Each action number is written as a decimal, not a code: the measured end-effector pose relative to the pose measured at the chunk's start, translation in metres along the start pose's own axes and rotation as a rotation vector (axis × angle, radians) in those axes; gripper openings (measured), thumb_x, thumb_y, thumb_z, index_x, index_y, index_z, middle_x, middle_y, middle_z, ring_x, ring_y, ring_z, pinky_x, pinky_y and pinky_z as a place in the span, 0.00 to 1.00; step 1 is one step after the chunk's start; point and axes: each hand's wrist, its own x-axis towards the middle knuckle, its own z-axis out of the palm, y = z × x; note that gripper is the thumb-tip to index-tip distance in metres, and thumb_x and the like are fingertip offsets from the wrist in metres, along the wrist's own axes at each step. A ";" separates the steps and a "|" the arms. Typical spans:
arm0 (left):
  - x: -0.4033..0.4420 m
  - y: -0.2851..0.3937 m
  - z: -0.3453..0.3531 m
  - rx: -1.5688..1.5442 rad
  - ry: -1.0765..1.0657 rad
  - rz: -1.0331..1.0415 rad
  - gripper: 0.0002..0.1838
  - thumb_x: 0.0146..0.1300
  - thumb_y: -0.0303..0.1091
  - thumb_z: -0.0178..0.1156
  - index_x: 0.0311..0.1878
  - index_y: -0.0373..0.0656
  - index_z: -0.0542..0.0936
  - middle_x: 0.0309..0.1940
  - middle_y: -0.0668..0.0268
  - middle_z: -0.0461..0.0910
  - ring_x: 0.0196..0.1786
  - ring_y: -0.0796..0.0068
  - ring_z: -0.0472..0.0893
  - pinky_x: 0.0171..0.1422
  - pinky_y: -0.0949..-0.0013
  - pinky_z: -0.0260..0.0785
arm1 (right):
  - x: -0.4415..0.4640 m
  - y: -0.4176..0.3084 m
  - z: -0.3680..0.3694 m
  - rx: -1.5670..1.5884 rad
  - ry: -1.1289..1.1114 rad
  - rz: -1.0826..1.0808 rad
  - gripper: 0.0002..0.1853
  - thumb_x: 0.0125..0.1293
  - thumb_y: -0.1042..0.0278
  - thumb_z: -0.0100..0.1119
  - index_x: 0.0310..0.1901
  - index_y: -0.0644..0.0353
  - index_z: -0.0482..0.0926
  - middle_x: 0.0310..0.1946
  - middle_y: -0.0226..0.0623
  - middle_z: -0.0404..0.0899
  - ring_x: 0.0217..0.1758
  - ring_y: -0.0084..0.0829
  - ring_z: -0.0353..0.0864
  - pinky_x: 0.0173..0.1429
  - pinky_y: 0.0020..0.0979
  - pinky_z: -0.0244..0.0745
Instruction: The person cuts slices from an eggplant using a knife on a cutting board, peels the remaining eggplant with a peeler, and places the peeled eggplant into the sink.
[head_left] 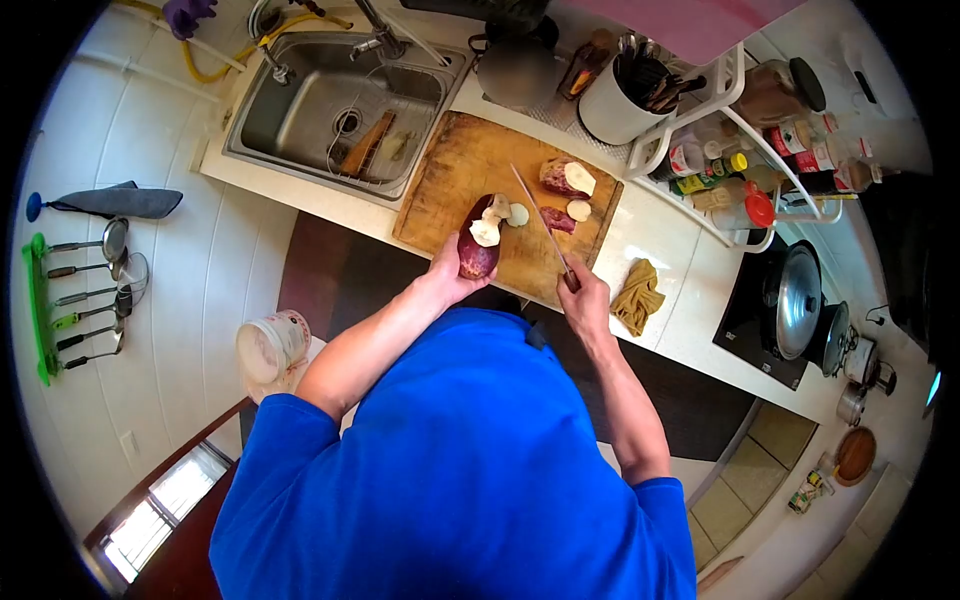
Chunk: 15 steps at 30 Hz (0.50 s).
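Note:
A large purple-skinned tuber [478,258] with pale cut flesh rests in my left hand [455,272], whose fingers wrap round its lower left side at the cutting board's front edge. My right hand [584,300] is closed on the handle of a long knife [541,215], its blade pointing up and left over the wooden cutting board [450,165]. Right of the blade lie a cut tuber piece [567,178] with a pale face, a smaller purple piece [559,220] and a small pale round piece [578,210]. A pale slice [518,214] lies beside the held tuber.
Left of the board is a metal sink [290,110] with a rack and a wooden piece inside. A brown cloth [637,297] lies right of the board. Behind stand a utensil holder [612,105] and a bottle rack [690,130]. A lidded pan [797,300] sits on the stove at right.

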 end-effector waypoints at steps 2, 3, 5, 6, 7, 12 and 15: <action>0.002 -0.002 -0.006 -0.019 -0.034 0.006 0.21 0.78 0.55 0.46 0.59 0.51 0.76 0.53 0.62 0.80 0.53 0.62 0.80 0.53 0.48 0.78 | -0.009 0.000 -0.004 0.006 0.029 -0.067 0.20 0.64 0.73 0.65 0.58 0.60 0.84 0.22 0.41 0.76 0.24 0.30 0.74 0.34 0.32 0.74; 0.003 -0.001 -0.010 -0.021 -0.031 0.004 0.21 0.78 0.55 0.46 0.59 0.51 0.76 0.53 0.62 0.80 0.53 0.62 0.80 0.53 0.48 0.78 | -0.014 -0.005 -0.007 -0.021 -0.025 -0.047 0.19 0.63 0.73 0.64 0.57 0.61 0.84 0.28 0.47 0.80 0.30 0.38 0.81 0.38 0.36 0.77; 0.004 0.001 -0.019 -0.004 -0.067 0.004 0.22 0.78 0.55 0.47 0.60 0.51 0.76 0.54 0.62 0.80 0.55 0.61 0.80 0.54 0.48 0.78 | -0.023 -0.008 -0.007 -0.038 -0.083 -0.047 0.19 0.62 0.75 0.64 0.56 0.61 0.84 0.33 0.52 0.84 0.37 0.47 0.88 0.43 0.40 0.82; 0.004 0.002 -0.023 -0.007 -0.064 0.003 0.22 0.78 0.55 0.47 0.60 0.51 0.76 0.54 0.62 0.80 0.55 0.61 0.80 0.54 0.48 0.78 | -0.027 -0.008 -0.005 -0.038 -0.087 -0.047 0.19 0.62 0.75 0.64 0.56 0.61 0.84 0.33 0.52 0.84 0.37 0.47 0.88 0.43 0.40 0.82; 0.005 0.003 -0.026 0.018 -0.062 0.007 0.22 0.77 0.56 0.47 0.61 0.51 0.76 0.55 0.62 0.80 0.55 0.61 0.80 0.54 0.47 0.78 | -0.030 -0.008 -0.004 -0.051 -0.074 -0.090 0.20 0.61 0.75 0.65 0.56 0.60 0.83 0.35 0.51 0.85 0.38 0.48 0.88 0.43 0.41 0.82; 0.004 0.002 -0.027 0.002 -0.070 0.022 0.23 0.78 0.57 0.47 0.63 0.53 0.75 0.55 0.62 0.81 0.58 0.60 0.80 0.60 0.45 0.76 | -0.037 -0.003 -0.002 -0.276 -0.152 -0.339 0.26 0.58 0.74 0.68 0.60 0.57 0.81 0.36 0.44 0.84 0.34 0.45 0.86 0.38 0.43 0.83; -0.001 0.000 -0.021 -0.027 -0.108 -0.003 0.23 0.77 0.56 0.49 0.63 0.53 0.77 0.57 0.62 0.81 0.60 0.61 0.78 0.62 0.46 0.74 | -0.040 -0.009 0.001 -0.356 -0.155 -0.447 0.28 0.56 0.73 0.69 0.62 0.55 0.80 0.32 0.40 0.79 0.28 0.42 0.83 0.34 0.42 0.81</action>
